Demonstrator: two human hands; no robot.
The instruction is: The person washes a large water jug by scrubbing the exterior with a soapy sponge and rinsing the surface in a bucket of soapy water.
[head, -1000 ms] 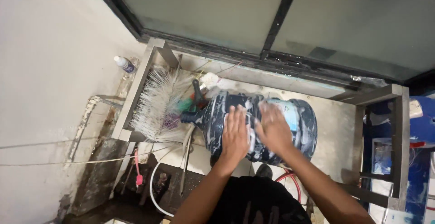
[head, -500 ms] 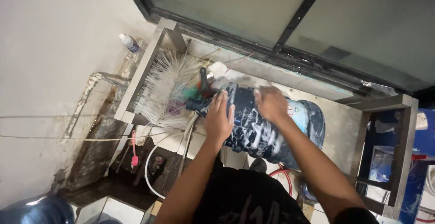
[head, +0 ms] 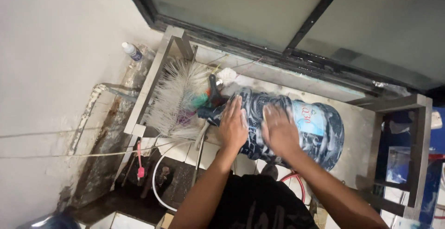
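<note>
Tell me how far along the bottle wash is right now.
Done: soap streaks already coat the big blue water bottle, lying on its side on the metal stand. In hand: left hand and right hand lie flat on it, by its neck end. Left: suds remain unrinsed; the white bristle brush lies beside it.

A: What can't be made out here?

B: The left hand (head: 233, 125) and right hand (head: 279, 131) lie flat on the big blue water jug (head: 320, 131), so the soapy surface under the palms is hidden. The jug's neck is lost behind the white bristle brush (head: 178, 97) and dark fittings.

A: Anything cut off?

B: Both arms run out at the bottom edge. The counter (head: 357, 131) is partly covered by the jug. The small bottle (head: 131, 50) is too small to read.
</note>
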